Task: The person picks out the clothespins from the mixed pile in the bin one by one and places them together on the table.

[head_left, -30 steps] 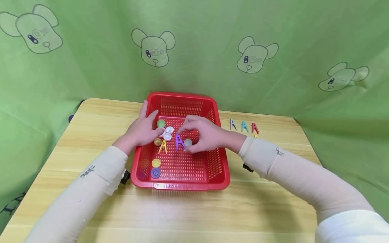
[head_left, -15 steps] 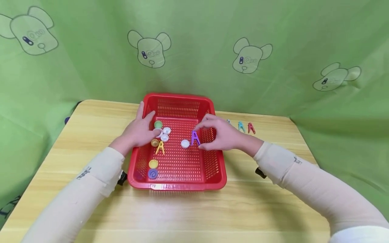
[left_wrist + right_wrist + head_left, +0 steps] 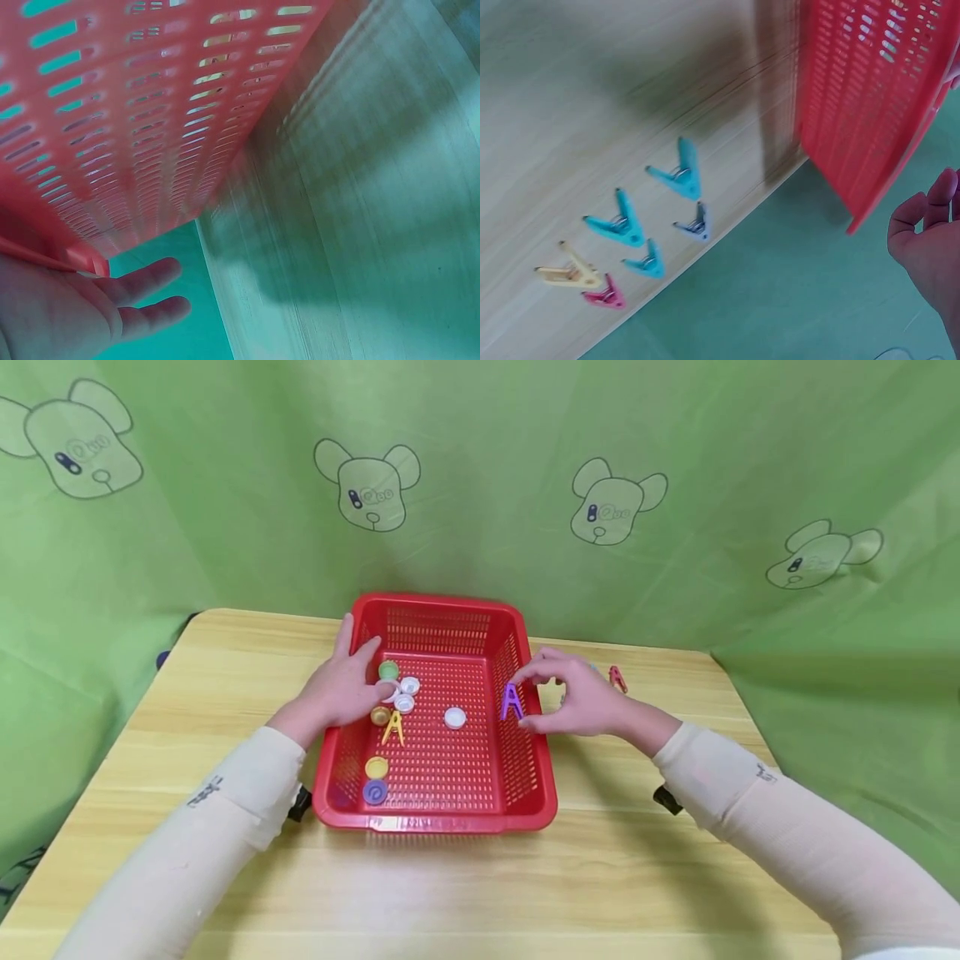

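My right hand pinches a purple clothespin by its top, just inside the right wall of the red basket. My left hand rests on the left rim with its fingers spread, its thumb over a white cap. In the left wrist view two straight fingers stick out past the rim. Inside the basket lie a yellow clothespin, a lone white cap, a green cap, a brown cap, a yellow cap and a purple cap.
On the table, right of the basket, a red clothespin shows; others hide behind my right hand. The right wrist view shows several clothespins there, among them a teal one and a yellow one. A green curtain hangs behind.
My right hand has moved right with the purple clothespin, from the basket's middle to its right wall. The lone white cap came fully into sight. My left hand stays on the rim.
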